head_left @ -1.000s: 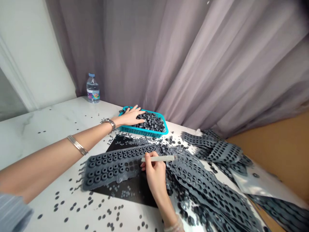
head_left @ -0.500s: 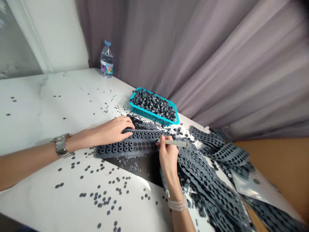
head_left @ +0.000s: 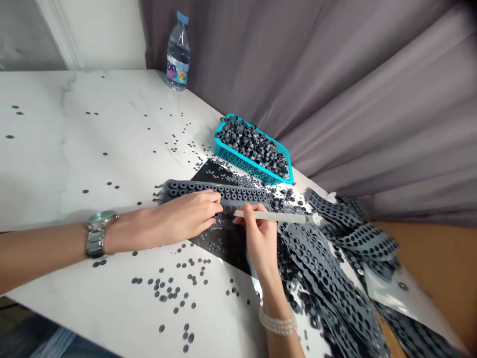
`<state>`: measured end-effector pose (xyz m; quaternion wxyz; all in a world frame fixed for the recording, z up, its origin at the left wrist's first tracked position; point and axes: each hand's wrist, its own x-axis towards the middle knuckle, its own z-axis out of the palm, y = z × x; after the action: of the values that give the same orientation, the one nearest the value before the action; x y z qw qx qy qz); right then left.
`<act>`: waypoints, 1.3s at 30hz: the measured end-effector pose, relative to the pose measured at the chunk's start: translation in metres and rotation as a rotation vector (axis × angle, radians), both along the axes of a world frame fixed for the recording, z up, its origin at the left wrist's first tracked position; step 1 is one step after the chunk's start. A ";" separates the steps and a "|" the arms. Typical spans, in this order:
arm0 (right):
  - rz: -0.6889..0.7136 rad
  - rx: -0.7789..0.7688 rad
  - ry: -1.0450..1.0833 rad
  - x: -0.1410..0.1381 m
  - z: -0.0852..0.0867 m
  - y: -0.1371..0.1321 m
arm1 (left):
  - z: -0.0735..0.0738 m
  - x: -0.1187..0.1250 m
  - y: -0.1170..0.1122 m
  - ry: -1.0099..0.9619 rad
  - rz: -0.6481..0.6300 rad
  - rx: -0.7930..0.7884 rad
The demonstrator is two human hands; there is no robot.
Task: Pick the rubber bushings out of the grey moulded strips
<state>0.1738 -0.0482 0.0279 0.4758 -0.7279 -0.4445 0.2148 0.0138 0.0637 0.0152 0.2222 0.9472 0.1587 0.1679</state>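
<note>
Left hand [head_left: 182, 220] lies flat on the floppy grey rubber strip [head_left: 194, 189], right hand [head_left: 260, 238] just beside, pinching a pale stick [head_left: 276, 216]

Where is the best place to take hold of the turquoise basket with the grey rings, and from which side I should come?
Take the turquoise basket by its two short rim ends, coming from above and the near side. The long far side sits close to the curtain, and the grey rings heap up to the rim, so a level lift from both ends seems safest.
</note>
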 end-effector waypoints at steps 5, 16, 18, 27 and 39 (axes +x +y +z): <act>0.097 -0.052 -0.034 -0.012 -0.004 0.004 | 0.010 0.002 -0.003 0.120 -0.009 -0.010; 0.202 -0.025 -0.271 -0.017 0.000 0.006 | 0.006 0.008 -0.005 0.146 0.002 0.101; 0.220 -0.030 -0.323 -0.019 0.002 0.007 | 0.006 0.009 -0.006 0.149 0.010 0.102; 0.149 -0.073 -0.176 -0.019 0.000 0.009 | 0.049 -0.009 0.012 -0.316 0.394 -0.597; -0.091 0.056 0.106 -0.007 0.004 0.003 | 0.031 -0.005 0.018 -0.319 0.217 -1.792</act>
<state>0.1666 -0.0457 0.0323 0.5279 -0.7214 -0.3912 0.2188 0.0087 0.0819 0.0466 0.8762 0.3657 0.2852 0.1307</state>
